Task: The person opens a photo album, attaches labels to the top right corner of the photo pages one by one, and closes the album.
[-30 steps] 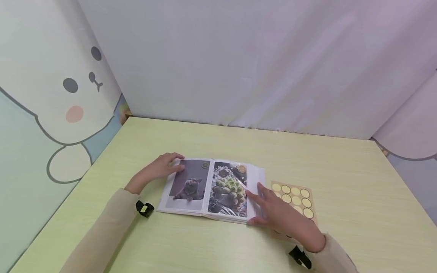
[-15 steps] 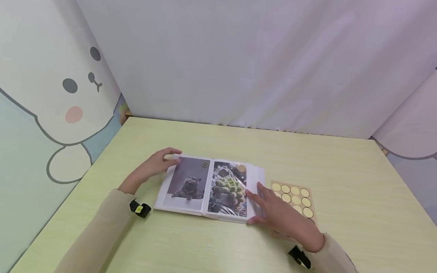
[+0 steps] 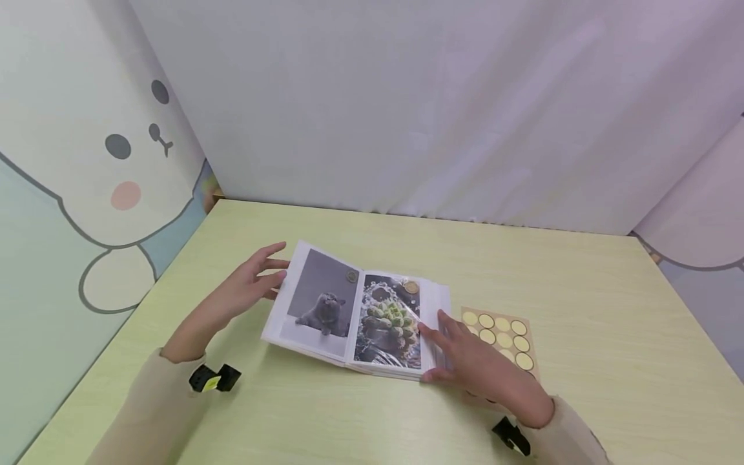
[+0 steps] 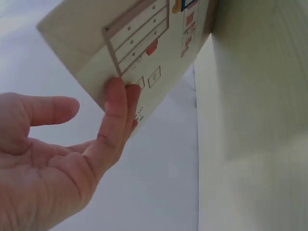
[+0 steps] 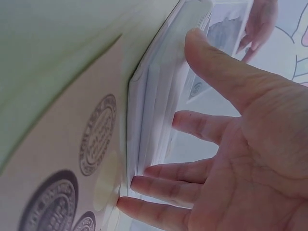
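A photo album (image 3: 434,323) lies spread on the table, its left cover (image 3: 293,284) tilted up off the surface. The left page carries a photo of a grey cat (image 3: 325,313); the right one shows a photo of green succulent-like plants (image 3: 389,320). Each photo has a round sticker near its top right corner. My left hand (image 3: 252,284) touches the outer side of the raised cover with extended fingertips; in the left wrist view its thumb stands apart from the printed cover (image 4: 144,48). My right hand (image 3: 473,355) rests on the album's right edge, thumb and fingers spread along the page stack (image 5: 161,96).
A brown sheet of round cream stickers (image 3: 504,332) lies right of the album, partly under my right hand. The pale wooden table (image 3: 372,420) ends at a white curtain (image 3: 407,116) behind and a cartoon-printed curtain (image 3: 70,213) on the left.
The left cover, earlier nearly flat, has risen and tilts toward the right. My left hand has moved from the page's upper left corner outward to the cover's outer side. The right hand stays put.
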A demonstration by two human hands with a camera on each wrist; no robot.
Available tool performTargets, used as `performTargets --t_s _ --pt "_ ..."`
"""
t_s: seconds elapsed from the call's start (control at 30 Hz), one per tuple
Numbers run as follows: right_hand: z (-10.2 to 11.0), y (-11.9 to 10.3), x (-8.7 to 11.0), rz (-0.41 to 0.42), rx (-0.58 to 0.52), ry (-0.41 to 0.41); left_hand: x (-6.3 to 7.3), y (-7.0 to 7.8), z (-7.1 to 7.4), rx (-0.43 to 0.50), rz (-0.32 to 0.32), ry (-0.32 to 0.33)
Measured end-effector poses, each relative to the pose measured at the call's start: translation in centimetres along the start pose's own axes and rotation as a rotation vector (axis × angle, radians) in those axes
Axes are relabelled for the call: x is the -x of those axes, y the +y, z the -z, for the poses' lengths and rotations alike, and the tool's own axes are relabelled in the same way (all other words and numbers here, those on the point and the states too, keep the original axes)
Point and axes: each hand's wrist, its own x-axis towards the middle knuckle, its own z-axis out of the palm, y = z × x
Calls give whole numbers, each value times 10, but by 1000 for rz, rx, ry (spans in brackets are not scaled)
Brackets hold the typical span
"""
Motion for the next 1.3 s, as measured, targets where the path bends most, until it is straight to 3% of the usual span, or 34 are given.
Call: performTargets --t_s 0.33,0.47,0.6,0.83,0.93,1.13,1.3 --pt "3 -1 -2 -27 -27 -26 23 18 -24 153 -104 -59" --pt "3 -1 -2 -29 -31 -38 27 22 -39 139 -177 -103" --pt "3 -1 -3 -29 -35 -39 27 23 -57 23 -243 -168" --pt "2 3 -3 -5 -28 -18 28 19 -93 -410 -263 -292" --pt "3 4 -1 -11 -34 -30 27 15 -107 -552 -294 -322" --pt "15 7 2 -93 -58 -167 25 15 -124 -638 -335 -306" --pt "20 9 6 -122 -133 -194 23 20 -130 -705 -364 -267"
